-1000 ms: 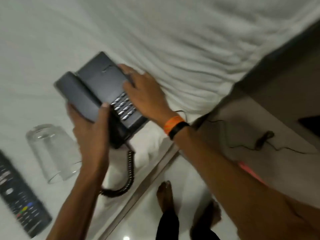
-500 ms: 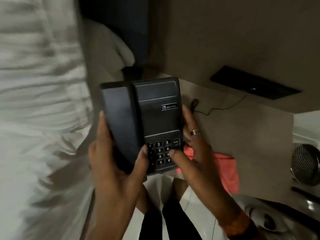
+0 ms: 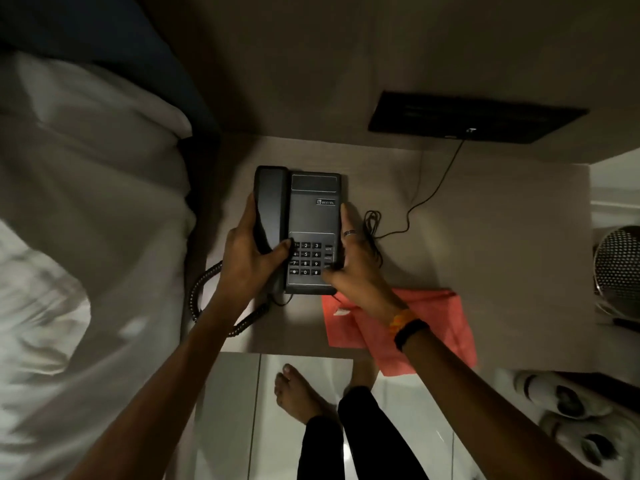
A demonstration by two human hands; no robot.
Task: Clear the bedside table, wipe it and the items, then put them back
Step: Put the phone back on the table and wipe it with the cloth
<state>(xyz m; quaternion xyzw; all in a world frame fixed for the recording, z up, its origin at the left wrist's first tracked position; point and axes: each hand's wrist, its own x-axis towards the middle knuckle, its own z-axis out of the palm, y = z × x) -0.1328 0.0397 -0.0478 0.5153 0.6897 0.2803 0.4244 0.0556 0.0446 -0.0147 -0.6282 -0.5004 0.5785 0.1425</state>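
Left hand (image 3: 250,252): closed around the left side of the telephone (image 3: 308,233), fingers curled behind the handset (image 3: 272,216), thumb lying across its lower end at the edge of the keypad.

Right hand (image 3: 349,265): pressed flat against the telephone's right side, fingers extended up along the casing, thumb on the lower right of the keypad; a ring shows on one finger. Wrist carries an orange band and a black band (image 3: 410,332).

Telephone: black desk model, centre of the frame, upright to the viewer, handset seated in its cradle on the left. It sits on or just above the table (image 3: 485,258); contact cannot be told. A coiled cord (image 3: 207,292) loops off the table's left edge, at lower left of the telephone.

Thin black cable (image 3: 429,195): runs from a dark wall panel (image 3: 474,117), upper right of the frame, down to a small bundle just right of the telephone.

Orange cloth (image 3: 440,323): lies flat on the table near its front edge, lower right of the telephone, partly under the right forearm.

Bed (image 3: 79,237): white bedding and pillow fill the left of the frame.

Floor (image 3: 235,410): pale glossy tiles at the bottom centre, with a bare foot (image 3: 298,393) and dark trouser legs.

Right edge: a perforated metal object, cropped; white slippers (image 3: 568,410) at lower right.
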